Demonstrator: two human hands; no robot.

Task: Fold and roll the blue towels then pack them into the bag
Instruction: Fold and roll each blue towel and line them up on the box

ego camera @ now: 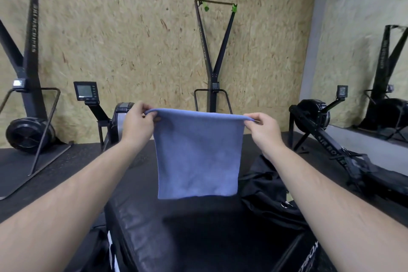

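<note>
Blue towel (pixel 197 152) ctr frame: soft, light, limp. L hand (pixel 138 122) + R hand (pixel 263 127) pinch top corners; best hold pts.

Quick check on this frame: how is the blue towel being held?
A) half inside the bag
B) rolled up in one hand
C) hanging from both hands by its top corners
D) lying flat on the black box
C: the left hand and right hand each pinch a top corner of the blue towel, which hangs open in the air above the black box, beside the black bag.
</note>
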